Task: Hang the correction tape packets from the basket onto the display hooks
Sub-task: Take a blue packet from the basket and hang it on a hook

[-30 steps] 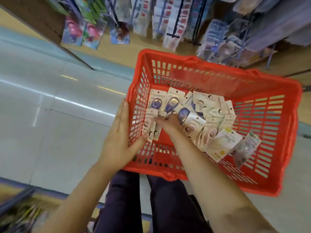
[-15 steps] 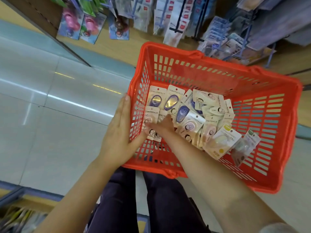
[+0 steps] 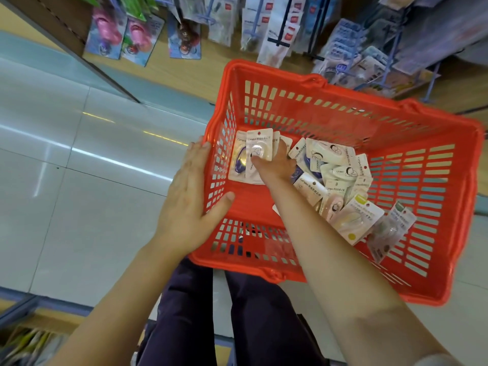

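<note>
A red plastic basket (image 3: 343,120) rests over my legs and holds several correction tape packets (image 3: 340,171), white cards with blister shells. My right hand (image 3: 277,165) is inside the basket at its left end and grips a small stack of packets (image 3: 257,150), thumb on the front card. My left hand (image 3: 190,196) lies flat against the outside of the basket's left wall, fingers straight, thumb hooked at the near corner. Display hooks (image 3: 280,27) loaded with carded goods hang beyond the basket.
Carded items (image 3: 137,35) hang on the shelf at the upper left. More packets (image 3: 364,64) crowd hooks at the upper right. Pale floor tiles (image 3: 79,167) stretch to the left. A low shelf edge (image 3: 23,313) crosses the bottom left.
My right hand has gathered packets at the basket's left end and now lifts a stack of them upright. The left hand stays on the basket wall. The view has tilted slightly.
</note>
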The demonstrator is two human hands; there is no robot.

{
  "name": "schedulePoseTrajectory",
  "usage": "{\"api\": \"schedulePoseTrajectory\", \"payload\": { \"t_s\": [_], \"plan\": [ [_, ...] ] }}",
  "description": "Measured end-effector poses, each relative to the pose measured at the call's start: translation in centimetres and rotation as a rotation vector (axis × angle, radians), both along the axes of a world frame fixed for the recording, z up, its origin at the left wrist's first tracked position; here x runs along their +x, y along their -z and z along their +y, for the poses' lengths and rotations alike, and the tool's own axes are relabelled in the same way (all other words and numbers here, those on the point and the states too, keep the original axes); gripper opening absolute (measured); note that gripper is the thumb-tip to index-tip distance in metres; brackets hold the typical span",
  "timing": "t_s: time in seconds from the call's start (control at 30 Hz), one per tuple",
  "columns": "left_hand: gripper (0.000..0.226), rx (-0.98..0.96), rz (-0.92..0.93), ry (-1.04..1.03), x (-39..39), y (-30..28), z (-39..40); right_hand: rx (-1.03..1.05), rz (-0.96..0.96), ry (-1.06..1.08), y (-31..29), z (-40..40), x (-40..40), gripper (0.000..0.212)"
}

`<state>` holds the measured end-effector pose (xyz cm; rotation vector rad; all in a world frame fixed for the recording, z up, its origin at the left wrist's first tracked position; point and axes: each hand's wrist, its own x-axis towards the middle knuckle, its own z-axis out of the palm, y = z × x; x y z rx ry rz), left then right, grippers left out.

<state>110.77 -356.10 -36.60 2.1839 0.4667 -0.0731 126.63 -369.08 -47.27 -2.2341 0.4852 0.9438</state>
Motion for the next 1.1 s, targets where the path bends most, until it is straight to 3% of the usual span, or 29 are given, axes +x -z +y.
{"api": "schedulePoseTrajectory", "payload": {
  "t_s": [0.27, 0.43, 0.57, 0.63, 0.73, 0.8, 0.93, 1.1],
  "plan": [
    [0.084, -0.057, -0.016, -0.020, 0.0, 0.0, -0.2, 0.055, -0.089, 0.130, 0.6, 0.1, 0.0, 0.074],
    [0.082, -0.084, -0.037, -0.011, 0.0, 0.2, -0.1, 0.282, -0.029, 0.232, 0.5, -0.7, 0.0, 0.060],
    [0.083, -0.094, -0.045, -0.009, 0.0, 0.5, 0.0, 0.308, 0.003, 0.265, -1.0, -1.5, 0.1, 0.060],
    [0.082, -0.097, -0.054, -0.008, 0.0, 0.5, -0.1, 0.355, -0.019, 0.241, -1.3, -3.0, 0.4, 0.074],
    [0.081, -0.108, -0.075, -0.004, 0.1, 0.6, -0.2, 0.611, 0.109, 0.229, -1.1, -4.1, 0.3, 0.110],
    [0.082, -0.113, -0.071, -0.010, 0.1, 0.6, -0.1, 0.577, 0.180, 0.158, -1.0, -2.8, 0.2, 0.127],
    [0.083, -0.107, -0.073, -0.001, 0.0, 0.7, 0.1, 0.257, 0.100, 0.000, 0.3, 0.4, 0.0, 0.114],
    [0.082, -0.097, -0.073, -0.008, 0.1, 0.5, -0.2, 0.344, 0.068, 0.094, 1.4, 0.6, 0.0, 0.082]
  ]
}}
